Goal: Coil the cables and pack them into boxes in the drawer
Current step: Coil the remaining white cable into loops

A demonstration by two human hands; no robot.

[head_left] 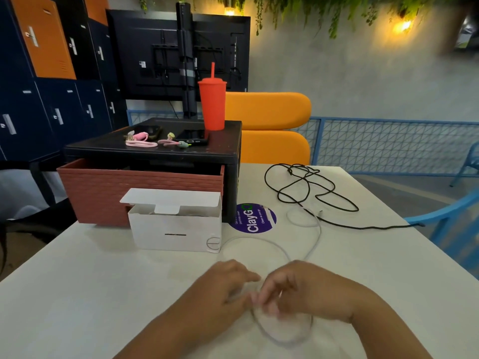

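On the pale desk (103,294), at its near edge, the left hand (225,283) and right hand (293,288) are meeting, both pinching the white cable (318,235). It is looping beneath them and trailing far right toward the tangled black cable (305,187). An open white box (176,231) is standing before the pulled-out reddish drawer (103,193). Lockers (51,104) are lining the left wall, with greenery (337,11) hanging above.

A round purple sticker (252,218) on the desk (103,281) reads "ClayGO" in large white letters running sideways, with a smaller line, "Clean as you go", beside it. Another small line along its left edge is too fine to read. The labels on the lockers (51,104) and on the monitor back (142,64) are illegible.
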